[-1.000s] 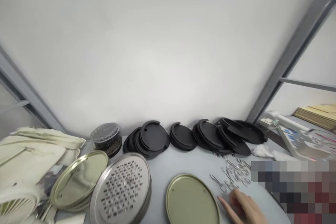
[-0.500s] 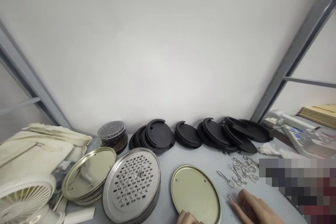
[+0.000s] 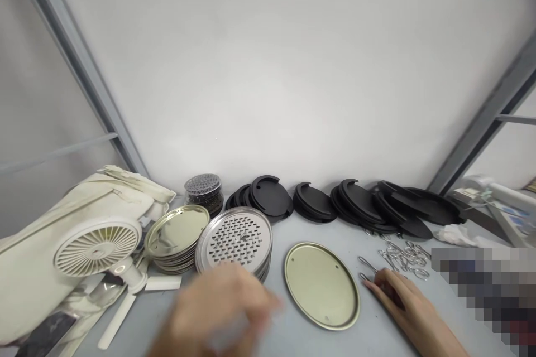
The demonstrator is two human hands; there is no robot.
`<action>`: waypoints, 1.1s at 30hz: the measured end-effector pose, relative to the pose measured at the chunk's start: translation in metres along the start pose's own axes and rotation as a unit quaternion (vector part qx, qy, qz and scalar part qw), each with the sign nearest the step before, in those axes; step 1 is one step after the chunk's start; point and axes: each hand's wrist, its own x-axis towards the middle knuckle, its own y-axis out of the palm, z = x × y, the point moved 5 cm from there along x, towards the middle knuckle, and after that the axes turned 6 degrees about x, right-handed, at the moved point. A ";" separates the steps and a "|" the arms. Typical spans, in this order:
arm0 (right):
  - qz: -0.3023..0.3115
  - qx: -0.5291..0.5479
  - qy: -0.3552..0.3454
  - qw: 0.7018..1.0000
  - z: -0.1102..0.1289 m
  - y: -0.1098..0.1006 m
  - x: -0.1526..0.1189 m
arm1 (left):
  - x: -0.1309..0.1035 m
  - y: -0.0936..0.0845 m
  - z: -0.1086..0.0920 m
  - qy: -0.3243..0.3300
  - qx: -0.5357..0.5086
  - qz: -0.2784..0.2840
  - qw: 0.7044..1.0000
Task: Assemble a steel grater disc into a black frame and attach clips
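Observation:
A round, pale gold metal disc [image 3: 322,287] with small holes near its raised rim lies flat on the table. Left of it, my left hand [image 3: 221,304] is raised and apart from the disc, in front of a stack of perforated metal discs [image 3: 240,237]. Motion smears its fingers, so I cannot tell whether it holds anything. To the disc's right rests my right hand [image 3: 412,307], fingers curled and closed at the tips. A bent-wire hook [image 3: 364,277] pokes out at these fingertips. Beyond them lies a loose heap of wire hooks [image 3: 404,256].
Stacked gold discs [image 3: 178,234] and a small white fan [image 3: 98,248] stand at left, by a cream cloth bag [image 3: 75,217]. Smaller perforated discs [image 3: 203,184] and black round notched pieces [image 3: 272,198] line the wall. Metal posts [image 3: 84,50] frame the table.
My left hand has left the gold disc's near edge and moved up and leftward. My right hand stays close to the wire hooks. The camera view has shifted, showing more of the left side.

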 end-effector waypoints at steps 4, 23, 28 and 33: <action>-0.014 0.017 -0.018 1.000 -0.002 -0.002 -0.002 | 0.055 -0.036 0.091 -0.129 0.142 0.002 0.981; -0.025 0.023 -0.022 0.999 -0.002 -0.002 -0.006 | 0.102 0.012 0.245 -0.195 0.374 0.155 0.893; -0.025 0.026 -0.024 0.999 0.003 -0.005 -0.005 | 0.109 0.013 0.227 -0.146 0.432 0.130 0.881; -0.030 0.022 -0.015 0.999 0.009 -0.009 -0.004 | 0.113 0.017 0.209 -0.088 0.484 0.092 0.866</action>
